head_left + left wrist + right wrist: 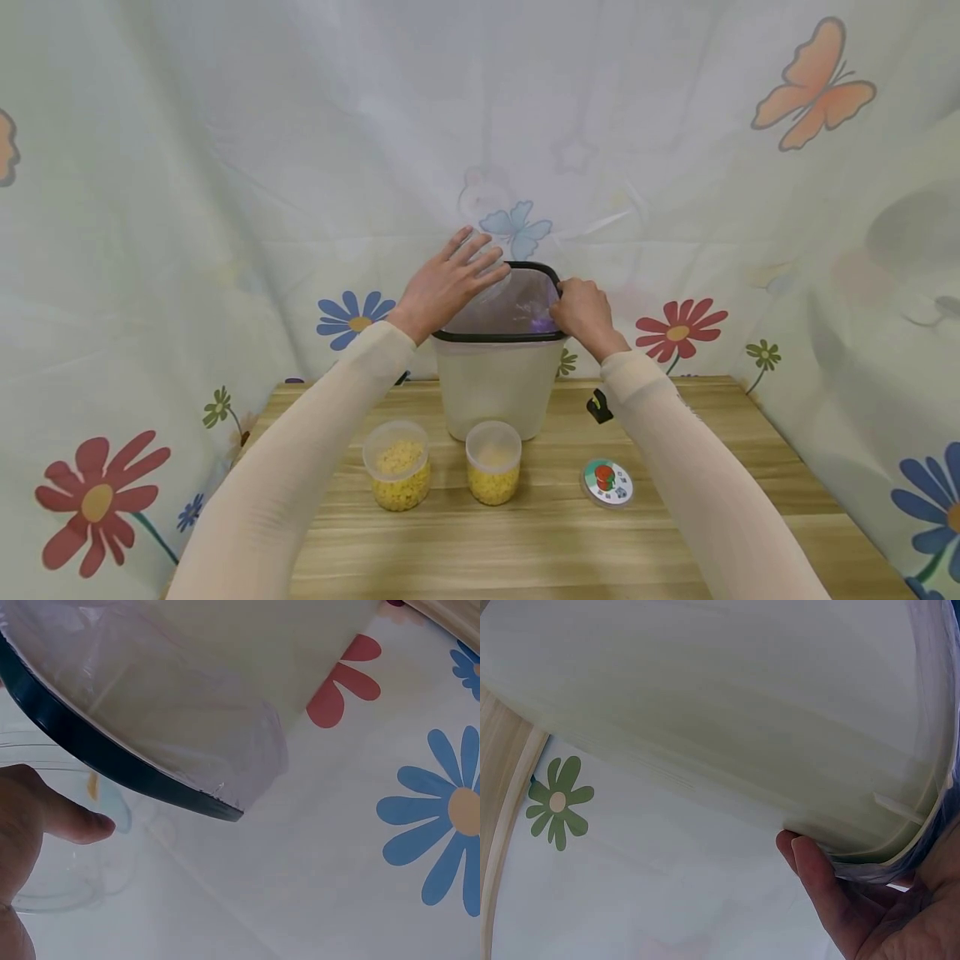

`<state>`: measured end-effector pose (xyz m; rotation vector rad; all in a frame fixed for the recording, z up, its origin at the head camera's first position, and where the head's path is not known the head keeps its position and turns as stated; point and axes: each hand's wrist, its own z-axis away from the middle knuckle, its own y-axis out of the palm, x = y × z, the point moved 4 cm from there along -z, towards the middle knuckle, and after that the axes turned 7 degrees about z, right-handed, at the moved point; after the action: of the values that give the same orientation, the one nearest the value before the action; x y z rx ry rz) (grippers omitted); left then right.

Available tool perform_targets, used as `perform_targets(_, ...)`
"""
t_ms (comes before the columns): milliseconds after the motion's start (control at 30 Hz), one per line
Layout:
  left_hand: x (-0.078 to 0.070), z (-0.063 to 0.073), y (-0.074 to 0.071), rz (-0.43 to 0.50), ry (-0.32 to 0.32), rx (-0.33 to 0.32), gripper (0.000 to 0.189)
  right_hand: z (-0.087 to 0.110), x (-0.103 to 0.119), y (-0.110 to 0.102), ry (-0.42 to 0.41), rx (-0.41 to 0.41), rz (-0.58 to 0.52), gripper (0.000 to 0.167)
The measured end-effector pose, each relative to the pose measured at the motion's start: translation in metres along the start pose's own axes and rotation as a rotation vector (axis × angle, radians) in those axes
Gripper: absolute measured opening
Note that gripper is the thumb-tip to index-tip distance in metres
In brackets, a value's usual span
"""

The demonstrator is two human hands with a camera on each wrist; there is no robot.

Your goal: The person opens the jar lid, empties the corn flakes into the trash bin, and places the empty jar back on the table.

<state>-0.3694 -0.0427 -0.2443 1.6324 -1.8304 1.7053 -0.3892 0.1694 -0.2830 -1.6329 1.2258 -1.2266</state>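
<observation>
A cream trash can (495, 383) with a black rim ring (498, 337) stands at the back of the table, lined with a thin translucent bag (187, 727). My right hand (583, 312) grips the can's right rim; in the right wrist view its fingertips (814, 859) press against the outer wall just under the edge. Above the rim on the left, my left hand (453, 283) holds a clear plastic container (67, 847), its thumb (79, 821) along the side. A bit of yellow shows in that container near the thumb. From the head camera, the hand mostly hides it.
Two clear tubs of yellow bits, a left tub (400, 483) and a smaller right tub (493, 479), stand in front of the can. Right of them lies a round lid (608, 482) with a red picture. A small black object (599, 407) sits beside the right forearm. Printed cloth surrounds the table.
</observation>
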Motion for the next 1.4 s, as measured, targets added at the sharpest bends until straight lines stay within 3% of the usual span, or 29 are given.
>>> perform_targets(167, 0.0001, -0.0007, 0.0003, -0.019, 0.018, 0.015, 0.081, -0.0007, -0.0001, 0.0009, 0.005, 0.005, -0.004, 0.032)
perform_targets(400, -0.0002, -0.0015, 0.0003, -0.064, 0.039, 0.030, 0.085, -0.0018, -0.0001, 0.0028, 0.008, 0.003, -0.002, 0.026)
perform_targets(667, -0.0005, -0.0013, -0.0004, -0.112, 0.064, 0.051, 0.087, -0.0017, 0.0009, 0.0027, 0.009, 0.007, -0.004, 0.042)
perform_targets(1000, -0.0014, -0.0012, -0.0005, -0.159, 0.080, 0.069, 0.091, -0.0012, 0.0021, 0.0041, 0.022, 0.004, -0.005, 0.036)
perform_targets(1233, -0.0021, -0.0005, -0.0014, -0.167, 0.095, 0.073, 0.090, -0.0023, 0.0015, 0.0045, 0.026, 0.007, 0.000, 0.042)
perform_targets(1400, -0.0023, -0.0006, -0.0015, -0.150, 0.101, 0.084, 0.092, -0.0028, 0.0013, 0.0037, 0.020, 0.003, 0.002, 0.035)
